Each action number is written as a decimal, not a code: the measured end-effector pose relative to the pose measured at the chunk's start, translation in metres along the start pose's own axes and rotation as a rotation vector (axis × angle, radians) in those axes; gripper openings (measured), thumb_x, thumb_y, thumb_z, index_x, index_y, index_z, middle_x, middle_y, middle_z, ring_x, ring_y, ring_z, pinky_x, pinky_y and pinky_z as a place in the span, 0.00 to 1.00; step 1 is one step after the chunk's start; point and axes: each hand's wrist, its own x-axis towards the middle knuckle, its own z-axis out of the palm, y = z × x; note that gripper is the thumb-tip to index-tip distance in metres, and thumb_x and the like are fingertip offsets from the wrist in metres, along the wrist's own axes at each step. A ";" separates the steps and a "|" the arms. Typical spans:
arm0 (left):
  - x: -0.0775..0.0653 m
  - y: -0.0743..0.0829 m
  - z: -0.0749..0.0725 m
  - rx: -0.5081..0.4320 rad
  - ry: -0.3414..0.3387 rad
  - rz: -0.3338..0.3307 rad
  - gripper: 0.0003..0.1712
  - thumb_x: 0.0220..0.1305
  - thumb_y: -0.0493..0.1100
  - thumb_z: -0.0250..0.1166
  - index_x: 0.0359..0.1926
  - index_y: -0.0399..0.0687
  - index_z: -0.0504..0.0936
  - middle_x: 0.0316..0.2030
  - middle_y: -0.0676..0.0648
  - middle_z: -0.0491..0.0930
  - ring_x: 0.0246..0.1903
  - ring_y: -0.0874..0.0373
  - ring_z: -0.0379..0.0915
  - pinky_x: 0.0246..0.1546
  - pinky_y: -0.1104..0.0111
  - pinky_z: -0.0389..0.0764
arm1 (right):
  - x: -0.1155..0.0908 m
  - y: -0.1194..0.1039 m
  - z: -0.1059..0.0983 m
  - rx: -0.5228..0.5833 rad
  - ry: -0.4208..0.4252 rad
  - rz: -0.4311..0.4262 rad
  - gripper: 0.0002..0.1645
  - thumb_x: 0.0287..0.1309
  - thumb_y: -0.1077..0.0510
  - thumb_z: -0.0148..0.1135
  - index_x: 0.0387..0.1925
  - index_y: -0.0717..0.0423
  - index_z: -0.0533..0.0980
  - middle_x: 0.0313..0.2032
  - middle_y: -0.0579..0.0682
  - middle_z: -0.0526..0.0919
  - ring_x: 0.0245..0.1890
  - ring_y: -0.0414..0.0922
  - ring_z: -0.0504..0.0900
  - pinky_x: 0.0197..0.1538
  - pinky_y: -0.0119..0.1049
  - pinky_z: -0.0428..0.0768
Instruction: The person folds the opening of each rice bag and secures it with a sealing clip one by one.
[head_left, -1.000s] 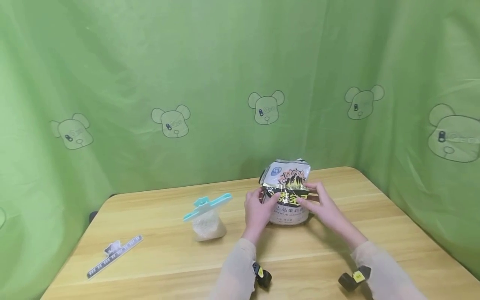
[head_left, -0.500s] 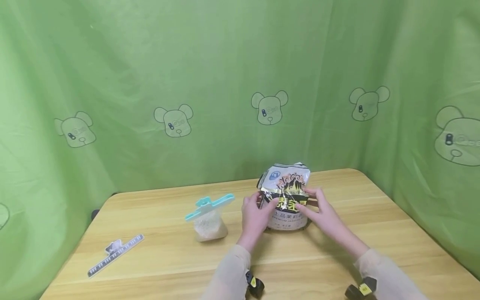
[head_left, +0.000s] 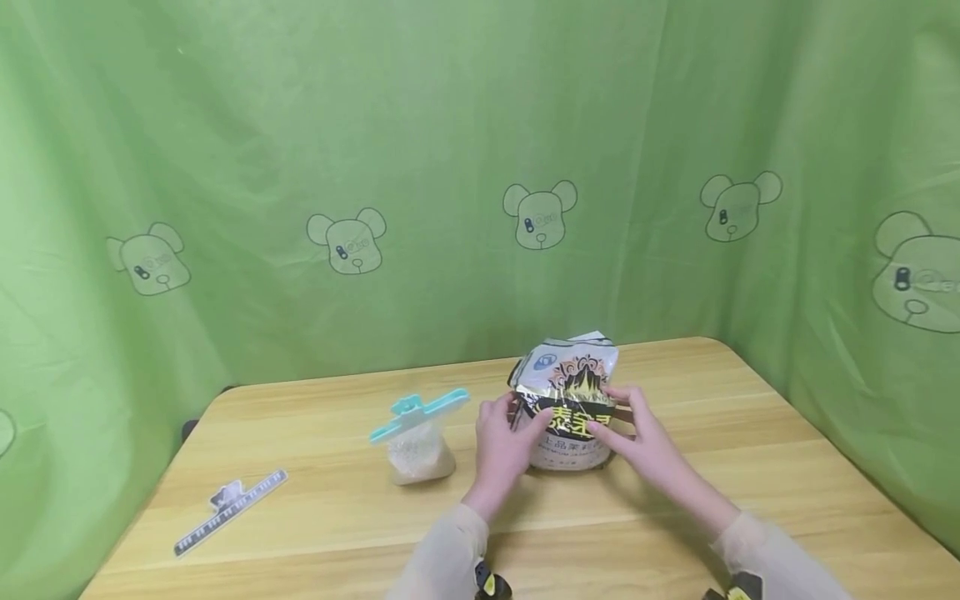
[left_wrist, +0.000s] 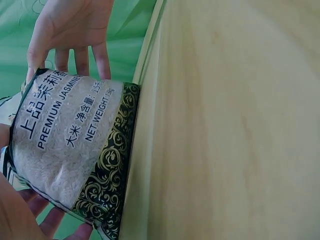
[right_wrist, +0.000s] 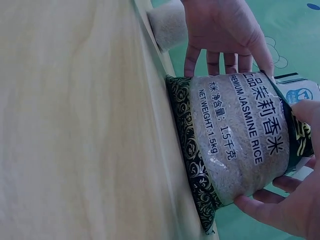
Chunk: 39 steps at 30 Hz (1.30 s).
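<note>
A clear bag of jasmine rice (head_left: 573,454) with black and gold bands stands upright on the table, its loose white top leaning back. My left hand (head_left: 504,442) grips its left side, thumb on the front and fingers round the edge. On the other side my right hand (head_left: 648,437) holds it the same way, with its thumb near the yellow lettering. Both wrist views show the printed front and the patterned bottom band (left_wrist: 107,175) at the tabletop. The back of the bag is hidden.
Left of the hands stands a small bag of rice (head_left: 422,458), its top held by a turquoise sealing clip (head_left: 450,402). Farther left on the wooden table (head_left: 337,533) lies a long clip with a piano-key pattern (head_left: 232,510). Green curtains (head_left: 435,292) hang behind the table.
Both hands have drawn the bag of jasmine rice a little toward me and slightly left, keeping their grip. The small bag and the piano-key clip stay in place.
</note>
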 end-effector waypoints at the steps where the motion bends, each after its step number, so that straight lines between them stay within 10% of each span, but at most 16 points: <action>1: -0.001 0.001 0.000 0.000 -0.005 -0.002 0.47 0.51 0.65 0.70 0.65 0.41 0.71 0.50 0.44 0.72 0.54 0.49 0.70 0.62 0.50 0.74 | -0.001 0.000 0.000 -0.003 0.006 -0.005 0.33 0.63 0.53 0.62 0.60 0.63 0.58 0.67 0.65 0.62 0.62 0.66 0.68 0.58 0.61 0.76; 27: -0.006 0.003 -0.019 0.064 -0.073 0.009 0.45 0.53 0.62 0.70 0.63 0.37 0.70 0.52 0.40 0.71 0.54 0.47 0.71 0.60 0.48 0.75 | -0.006 -0.010 0.000 -0.028 -0.059 0.021 0.33 0.61 0.48 0.64 0.58 0.57 0.60 0.70 0.65 0.60 0.61 0.71 0.70 0.58 0.61 0.76; 39: -0.008 0.013 -0.021 -0.063 -0.088 0.003 0.50 0.56 0.56 0.69 0.71 0.41 0.57 0.65 0.39 0.64 0.65 0.41 0.64 0.66 0.45 0.67 | -0.004 -0.019 -0.017 -0.110 -0.131 -0.004 0.38 0.64 0.49 0.61 0.68 0.58 0.58 0.68 0.68 0.62 0.61 0.70 0.70 0.58 0.66 0.73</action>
